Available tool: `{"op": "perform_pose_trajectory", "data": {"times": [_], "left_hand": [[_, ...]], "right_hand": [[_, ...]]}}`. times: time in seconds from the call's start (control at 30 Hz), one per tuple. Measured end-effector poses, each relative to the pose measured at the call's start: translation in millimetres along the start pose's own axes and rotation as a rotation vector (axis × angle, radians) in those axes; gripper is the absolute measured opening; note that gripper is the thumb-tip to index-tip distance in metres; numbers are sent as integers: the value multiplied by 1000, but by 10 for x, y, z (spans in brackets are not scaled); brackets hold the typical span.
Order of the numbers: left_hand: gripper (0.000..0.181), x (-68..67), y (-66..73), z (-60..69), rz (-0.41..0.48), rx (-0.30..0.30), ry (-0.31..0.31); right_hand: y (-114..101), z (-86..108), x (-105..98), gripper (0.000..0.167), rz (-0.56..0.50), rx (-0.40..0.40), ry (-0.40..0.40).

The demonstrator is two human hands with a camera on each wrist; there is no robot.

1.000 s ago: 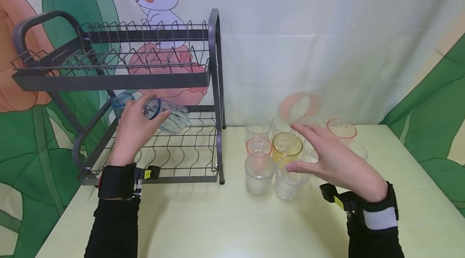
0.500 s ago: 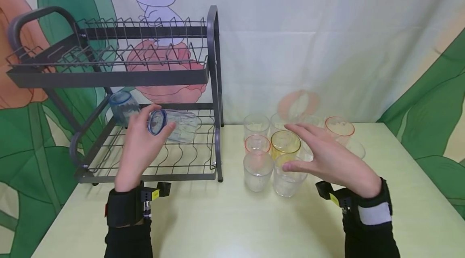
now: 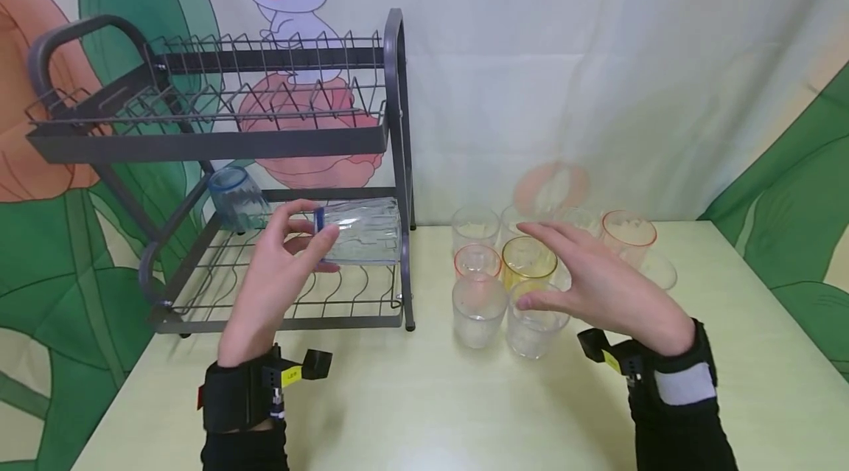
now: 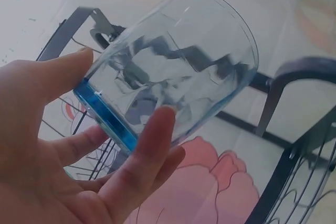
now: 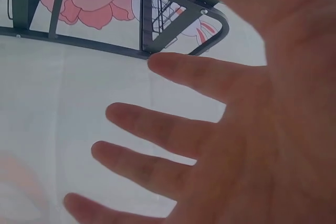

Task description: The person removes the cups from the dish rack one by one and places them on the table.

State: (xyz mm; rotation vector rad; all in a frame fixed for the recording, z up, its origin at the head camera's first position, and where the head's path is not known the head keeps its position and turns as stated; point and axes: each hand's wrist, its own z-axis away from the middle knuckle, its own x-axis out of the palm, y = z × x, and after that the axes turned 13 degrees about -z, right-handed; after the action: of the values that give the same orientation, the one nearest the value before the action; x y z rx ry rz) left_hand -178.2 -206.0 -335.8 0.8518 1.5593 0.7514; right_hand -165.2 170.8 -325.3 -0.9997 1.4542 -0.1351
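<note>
My left hand (image 3: 268, 276) grips a clear drinking glass (image 3: 365, 231) by its blue base, thumb on one side and fingers on the other. The glass lies on its side with its mouth to the right, over the lower tier of a dark dish rack (image 3: 278, 323). In the left wrist view the glass (image 4: 178, 61) has a faceted pattern. A blue-tinted glass (image 3: 237, 202) leans at the left end of that tier. My right hand (image 3: 603, 283), fingers spread, hovers over a group of glasses, nearest a yellow glass (image 3: 529, 257) and a clear glass (image 3: 536, 335).
Beside these stand a small red-rimmed glass (image 3: 477, 261), a front clear glass (image 3: 477, 316) and a red-rimmed glass (image 3: 629, 231); others are partly hidden by the right hand. The rack's upper tier (image 3: 212, 143) overhangs the left hand's space. A printed curtain (image 3: 497, 124) hangs behind the table.
My left hand has moved right and down with the held glass, whose mouth has swung round to the right, away from the blue-tinted glass. My right hand has stayed almost still.
</note>
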Motion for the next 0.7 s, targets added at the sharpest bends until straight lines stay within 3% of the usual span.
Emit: {"op": "perform_pose_trajectory", "data": {"times": [0.3,0.47,0.7], "left_hand": [[61,213,104,14,172,46,-123],[59,367,164,16,210,47,-198],[56,507,196,9,252,49,-241]], "right_hand": [[-52,-61,97,87,-26,-72,16],[-119,-161,239,90,-100,-192,45],[-181,-305,422,93,-137,-342,71]]}}
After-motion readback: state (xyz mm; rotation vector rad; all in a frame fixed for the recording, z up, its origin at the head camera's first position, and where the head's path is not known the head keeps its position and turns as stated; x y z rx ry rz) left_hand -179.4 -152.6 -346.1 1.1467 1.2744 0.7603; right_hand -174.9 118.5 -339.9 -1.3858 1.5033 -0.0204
